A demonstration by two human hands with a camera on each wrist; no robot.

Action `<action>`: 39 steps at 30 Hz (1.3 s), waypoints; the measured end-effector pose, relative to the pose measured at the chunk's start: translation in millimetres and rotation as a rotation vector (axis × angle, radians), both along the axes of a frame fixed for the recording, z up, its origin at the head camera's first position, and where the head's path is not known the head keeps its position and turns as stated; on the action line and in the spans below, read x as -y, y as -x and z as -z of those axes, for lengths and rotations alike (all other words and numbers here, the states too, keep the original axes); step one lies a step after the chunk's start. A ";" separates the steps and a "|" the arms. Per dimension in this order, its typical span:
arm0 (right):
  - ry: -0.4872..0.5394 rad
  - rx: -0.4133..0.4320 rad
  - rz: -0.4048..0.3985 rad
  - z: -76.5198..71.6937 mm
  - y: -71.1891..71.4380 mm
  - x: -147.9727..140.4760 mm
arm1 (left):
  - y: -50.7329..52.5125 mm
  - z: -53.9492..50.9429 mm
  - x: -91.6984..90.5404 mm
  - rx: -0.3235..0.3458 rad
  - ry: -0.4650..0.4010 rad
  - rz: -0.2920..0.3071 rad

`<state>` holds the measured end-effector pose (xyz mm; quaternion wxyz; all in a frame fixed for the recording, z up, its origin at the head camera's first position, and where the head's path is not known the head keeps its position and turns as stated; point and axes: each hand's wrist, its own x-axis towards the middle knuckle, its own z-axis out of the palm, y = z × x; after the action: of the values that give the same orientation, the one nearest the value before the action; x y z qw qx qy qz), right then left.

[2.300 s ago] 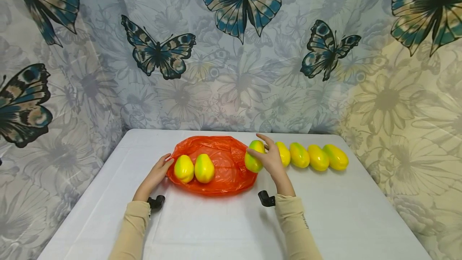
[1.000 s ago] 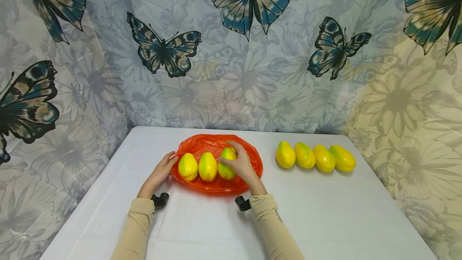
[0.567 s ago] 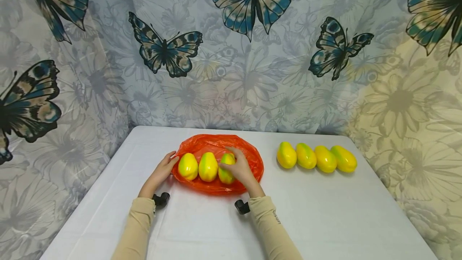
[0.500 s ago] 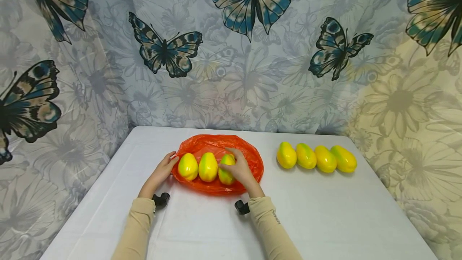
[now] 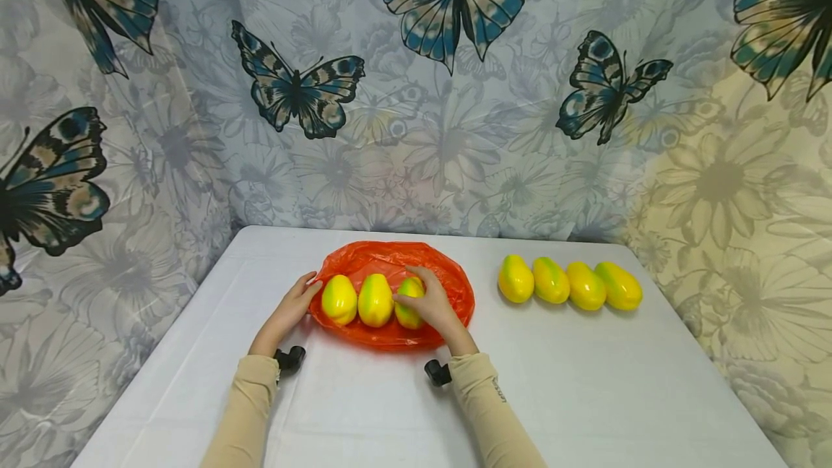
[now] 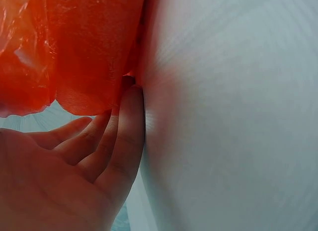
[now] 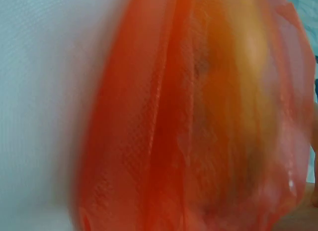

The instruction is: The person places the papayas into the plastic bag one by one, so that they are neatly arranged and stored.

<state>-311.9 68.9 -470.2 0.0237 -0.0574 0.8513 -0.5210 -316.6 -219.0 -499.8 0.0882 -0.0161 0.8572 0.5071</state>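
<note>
We count seven glossy yellow-green fruits, three in the one red plastic bag and four on the white table. Inside the open bag, we see the first fruit, the second fruit and the third fruit side by side in one row. One right hand has its thumb and fingers curved around the third fruit, grasping it. One left hand lies against the bag's left side, its fingers extended and released, touching the plastic. To the right of the bag, well apart from it, the four loose fruits lie close together in a single row. We count two beige sleeves and two black wrist devices, one per arm. Behind the table, six printed butterflies show on the patterned cloth.
</note>
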 end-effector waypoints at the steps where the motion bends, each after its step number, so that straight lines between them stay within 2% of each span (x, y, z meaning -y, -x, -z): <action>1: 0.002 -0.010 -0.006 -0.2 0.4 -0.8 | 0.1 -0.2 -0.1 -0.005 -0.004 0.001; 6: 0.010 -0.036 -0.013 -3.4 -0.1 -4.1 | 0.2 -0.5 -0.6 -0.021 -0.017 0.005; 13: 0.022 -0.026 -0.020 -11.6 -2.8 -11.0 | -0.2 0.3 0.3 -0.003 -0.002 0.002; 22: -0.009 -0.053 0.013 -21.5 2.1 -27.3 | -2.0 -1.7 -0.2 0.001 0.014 0.009; 32: -0.022 -0.071 0.030 -33.5 7.5 -55.7 | -1.4 -1.6 -0.4 -0.005 0.014 0.011; 39: -0.020 -0.091 0.060 -36.4 10.0 -78.2 | -1.5 -1.4 -0.6 -0.003 0.017 0.002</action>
<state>-321.9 147.1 -433.7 -0.0301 -0.0551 0.8580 -0.5098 -315.0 -218.3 -498.5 0.0874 -0.0152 0.8616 0.4997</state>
